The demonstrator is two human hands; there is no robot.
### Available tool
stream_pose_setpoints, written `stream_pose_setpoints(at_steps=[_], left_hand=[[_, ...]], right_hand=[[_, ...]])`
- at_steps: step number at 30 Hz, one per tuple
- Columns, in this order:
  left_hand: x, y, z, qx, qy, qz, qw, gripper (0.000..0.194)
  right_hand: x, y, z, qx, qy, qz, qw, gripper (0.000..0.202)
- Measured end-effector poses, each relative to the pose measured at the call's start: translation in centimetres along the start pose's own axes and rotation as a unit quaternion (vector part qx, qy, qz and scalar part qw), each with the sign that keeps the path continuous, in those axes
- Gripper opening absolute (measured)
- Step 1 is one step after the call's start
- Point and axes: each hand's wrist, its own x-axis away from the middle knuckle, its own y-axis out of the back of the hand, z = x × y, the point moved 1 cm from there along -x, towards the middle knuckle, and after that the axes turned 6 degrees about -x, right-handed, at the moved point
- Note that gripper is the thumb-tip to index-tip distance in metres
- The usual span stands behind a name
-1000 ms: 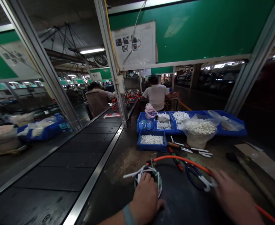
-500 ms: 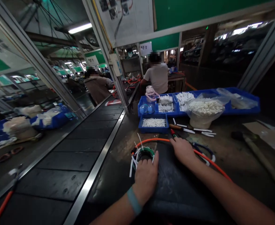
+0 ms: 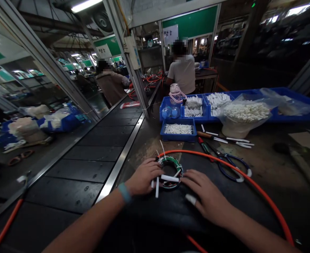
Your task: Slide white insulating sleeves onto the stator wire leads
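A ring-shaped motor stator (image 3: 174,161), with green windings and white sleeves on its leads, lies on the dark worktop. An orange cable (image 3: 197,152) runs from its far left side and curves round to the right. My left hand (image 3: 144,176) grips the stator's left side, fingers over the rim beside the loose white sleeves (image 3: 170,178). At the right rim, my right hand (image 3: 209,196) has its fingers apart and fingertips at the ring; nothing shows in its grasp. White tape wraps one of its digits. Dark-blue-handled scissors (image 3: 230,162) and a red-and-green-handled tool (image 3: 204,147) lie beyond it.
A small blue tray (image 3: 178,137) of short white sleeves stands behind the stator. Behind it are long blue bins (image 3: 210,119) and a plastic bag (image 3: 246,116) of white pieces. A slatted conveyor (image 3: 75,168) with a metal edge runs along the left. Two people sit farther back.
My right hand has left the red-handled tool and come back to the stator's right rim. My left hand has shifted from the near side to the left side. The view has tilted down.
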Motion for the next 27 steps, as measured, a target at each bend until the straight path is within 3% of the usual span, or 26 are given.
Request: stream_pose_setpoints(at_steps=[2, 5, 8, 11, 16, 19, 24, 27], left_hand=[[-0.9, -1.3, -2.0, 0.012, 0.047, -0.061, 0.997, 0.011], [-1.0, -2.3, -4.7, 0.016, 0.102, -0.126, 0.987, 0.008], [-0.5, -2.8, -5.9, 0.077, 0.147, -0.163, 0.973, 0.037], [-0.3, -3.6, -6.2, 0.100, 0.188, -0.190, 0.958, 0.041], [-0.6, -6.0, -6.5, 0.043, 0.166, -0.262, 0.950, 0.049], [-0.4, -6.3, -6.6, 0.009, 0.133, -0.304, 0.943, 0.055], [-0.5, -5.9, -7.0, 0.013, 0.158, -0.277, 0.948, 0.056], [-0.6, -6.1, -7.5, 0.018, 0.183, -0.264, 0.947, 0.062]], right_hand=[[-0.8, -0.5, 0.5, -0.001, 0.011, -0.007, 1.000, 0.060], [-1.0, -0.5, 0.2, 0.026, 0.022, -0.052, 0.998, 0.056], [-0.4, -0.3, -0.1, 0.067, 0.046, -0.106, 0.991, 0.052], [0.2, -0.8, -0.3, 0.109, 0.088, -0.122, 0.983, 0.052], [0.8, -2.5, -1.5, 0.241, 0.102, -0.144, 0.954, 0.069], [0.8, -2.6, -1.8, 0.271, 0.094, -0.134, 0.949, 0.071], [-0.6, -1.8, -0.6, 0.251, 0.069, -0.161, 0.952, 0.065], [-1.7, -0.6, 0.4, 0.148, 0.016, -0.107, 0.983, 0.059]])
